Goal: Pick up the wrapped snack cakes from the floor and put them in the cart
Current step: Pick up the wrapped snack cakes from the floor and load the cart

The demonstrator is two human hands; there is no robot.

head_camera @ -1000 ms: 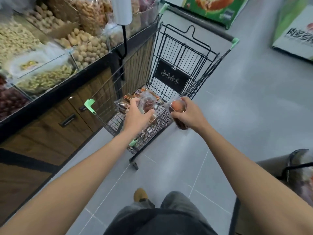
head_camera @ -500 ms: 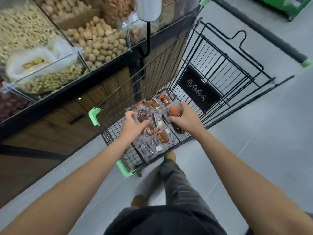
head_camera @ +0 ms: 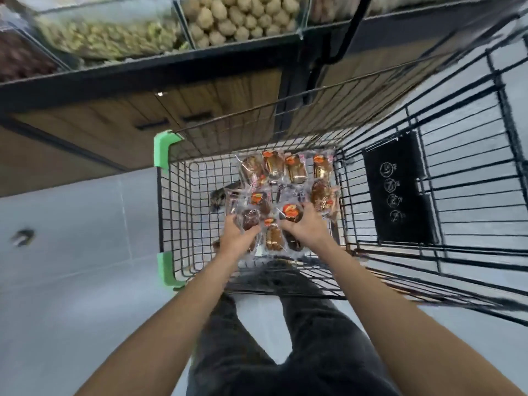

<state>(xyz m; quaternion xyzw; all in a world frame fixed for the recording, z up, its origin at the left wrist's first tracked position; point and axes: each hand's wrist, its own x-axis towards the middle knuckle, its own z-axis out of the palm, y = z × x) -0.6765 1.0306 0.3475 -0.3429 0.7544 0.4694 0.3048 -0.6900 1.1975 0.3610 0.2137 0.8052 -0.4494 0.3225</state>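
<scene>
Two green corner guards (head_camera: 164,151) edge the cart (head_camera: 160,210) at centre left, below bulk bins (head_camera: 114,32) of nuts along the top. Mid-frame, wrapped snack cakes (head_camera: 295,170) lie piled on its wire bottom, ringed by wire walls. The left hand (head_camera: 237,238) curls round one cake; the right hand (head_camera: 307,228), just beside it, grips another. A black placard (head_camera: 400,187) hangs at right

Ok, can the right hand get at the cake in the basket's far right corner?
Probably yes: the right hand is inside the open-topped cart, and nothing covers the corner cake. It grips another cake now, so that goes down first.
</scene>
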